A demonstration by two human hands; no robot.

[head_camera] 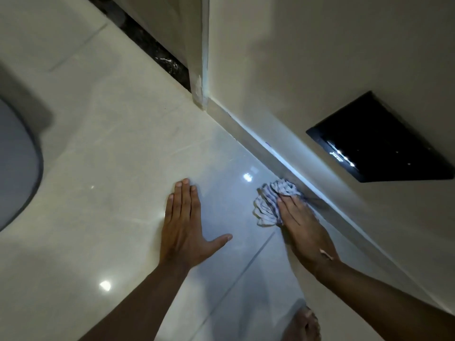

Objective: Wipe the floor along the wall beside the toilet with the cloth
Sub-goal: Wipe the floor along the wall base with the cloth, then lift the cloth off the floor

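A crumpled white cloth with thin blue lines (270,200) lies on the glossy cream tile floor (118,148), right against the skirting (261,141) at the foot of the beige wall (320,57). My right hand (304,227) presses flat on the cloth's near part, fingers pointing along the wall. My left hand (183,225) rests flat on the floor to the cloth's left, fingers together, thumb out, holding nothing. The toilet's grey lid edge (17,166) shows at the far left.
A black glossy square panel (379,141) is set in the wall above the cloth. A wall corner (204,70) juts out farther along, with a dark stone strip (152,45) behind it. A bare foot (304,326) is at the bottom edge.
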